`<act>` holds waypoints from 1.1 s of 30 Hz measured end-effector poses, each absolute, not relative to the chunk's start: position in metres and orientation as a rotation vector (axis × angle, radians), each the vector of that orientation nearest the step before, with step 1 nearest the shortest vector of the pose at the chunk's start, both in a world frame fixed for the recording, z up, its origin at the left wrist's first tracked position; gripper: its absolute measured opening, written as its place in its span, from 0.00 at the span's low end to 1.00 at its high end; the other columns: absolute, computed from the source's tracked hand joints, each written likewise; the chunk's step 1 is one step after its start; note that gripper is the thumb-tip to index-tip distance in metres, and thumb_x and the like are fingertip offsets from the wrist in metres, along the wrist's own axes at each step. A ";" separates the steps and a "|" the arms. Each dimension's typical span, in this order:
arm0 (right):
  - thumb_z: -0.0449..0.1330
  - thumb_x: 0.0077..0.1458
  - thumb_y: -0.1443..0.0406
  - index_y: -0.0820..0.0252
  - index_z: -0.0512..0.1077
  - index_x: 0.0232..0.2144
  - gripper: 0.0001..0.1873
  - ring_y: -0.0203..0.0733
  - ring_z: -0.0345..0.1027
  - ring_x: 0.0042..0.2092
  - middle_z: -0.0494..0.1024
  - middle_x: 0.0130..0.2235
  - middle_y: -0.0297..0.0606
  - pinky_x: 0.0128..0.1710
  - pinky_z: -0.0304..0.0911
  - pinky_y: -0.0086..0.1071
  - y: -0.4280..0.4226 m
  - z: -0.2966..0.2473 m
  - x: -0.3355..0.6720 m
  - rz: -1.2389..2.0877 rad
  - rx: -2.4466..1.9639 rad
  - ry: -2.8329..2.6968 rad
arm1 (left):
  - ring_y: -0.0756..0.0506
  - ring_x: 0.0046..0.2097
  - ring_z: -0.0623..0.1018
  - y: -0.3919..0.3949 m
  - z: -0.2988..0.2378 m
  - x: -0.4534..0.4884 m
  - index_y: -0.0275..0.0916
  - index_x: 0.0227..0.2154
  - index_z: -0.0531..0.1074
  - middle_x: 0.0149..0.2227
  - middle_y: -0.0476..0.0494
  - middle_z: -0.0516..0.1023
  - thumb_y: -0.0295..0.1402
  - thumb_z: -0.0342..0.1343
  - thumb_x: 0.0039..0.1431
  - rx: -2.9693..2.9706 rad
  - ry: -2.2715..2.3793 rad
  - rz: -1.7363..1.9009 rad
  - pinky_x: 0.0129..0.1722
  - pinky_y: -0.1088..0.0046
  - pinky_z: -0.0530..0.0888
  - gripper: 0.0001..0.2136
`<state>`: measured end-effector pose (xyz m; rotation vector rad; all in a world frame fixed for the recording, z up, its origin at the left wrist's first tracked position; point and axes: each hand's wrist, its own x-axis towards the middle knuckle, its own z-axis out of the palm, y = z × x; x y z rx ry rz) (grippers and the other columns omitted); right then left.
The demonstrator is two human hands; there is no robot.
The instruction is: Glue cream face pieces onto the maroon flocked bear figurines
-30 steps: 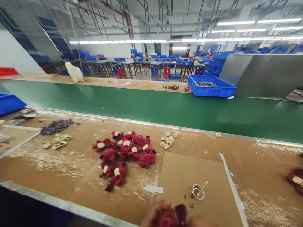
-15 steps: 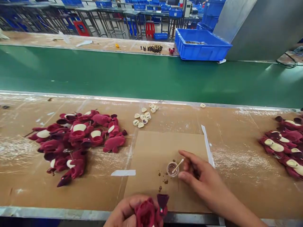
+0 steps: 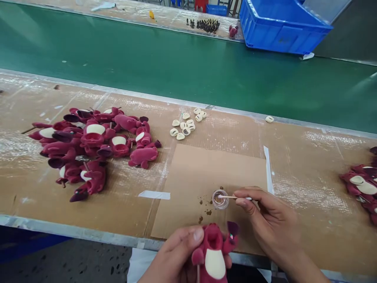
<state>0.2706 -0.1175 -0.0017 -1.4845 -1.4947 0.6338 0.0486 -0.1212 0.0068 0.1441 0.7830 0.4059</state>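
view: head-worn camera | faces: forward and down | range: close above the left hand and right hand | beyond hands: green conveyor belt

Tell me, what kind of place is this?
It looks like a factory workshop where plush toys are made. You can see a long green conveyor belt, a pile of red plush toys, a blue plastic crate, and a left hand holding one toy.

Materials: plush toy of matt, short-pile crimson cloth with a smooth cream patch; thin wooden stick; clear, glossy plastic cup; matt brown cardboard; smooth green conveyor belt; glossy blue plastic crate; dull metal edging along the surface.
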 end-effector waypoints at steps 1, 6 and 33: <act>0.65 0.64 0.65 0.48 0.81 0.40 0.05 0.34 0.82 0.38 0.86 0.37 0.29 0.38 0.78 0.24 -0.119 -0.002 0.269 0.636 -1.491 -1.466 | 0.47 0.32 0.83 -0.121 0.007 0.051 0.28 0.43 0.83 0.36 0.31 0.87 0.50 0.70 0.57 0.140 0.783 0.416 0.32 0.80 0.76 0.25; 0.66 0.64 0.65 0.47 0.81 0.39 0.05 0.32 0.82 0.39 0.86 0.38 0.27 0.40 0.77 0.22 -0.125 -0.002 0.265 0.656 -1.521 -1.373 | 0.49 0.28 0.79 -0.119 0.007 0.054 0.31 0.46 0.83 0.35 0.34 0.85 0.49 0.66 0.62 0.119 0.805 0.362 0.25 0.81 0.72 0.23; 0.58 0.61 0.81 0.65 0.75 0.41 0.12 0.35 0.77 0.38 0.80 0.35 0.37 0.36 0.75 0.29 -0.139 0.025 0.256 0.686 -1.162 -1.745 | 0.50 0.20 0.77 -0.126 -0.006 0.064 0.31 0.35 0.81 0.22 0.34 0.82 0.46 0.54 0.71 0.123 0.618 0.465 0.19 0.83 0.73 0.21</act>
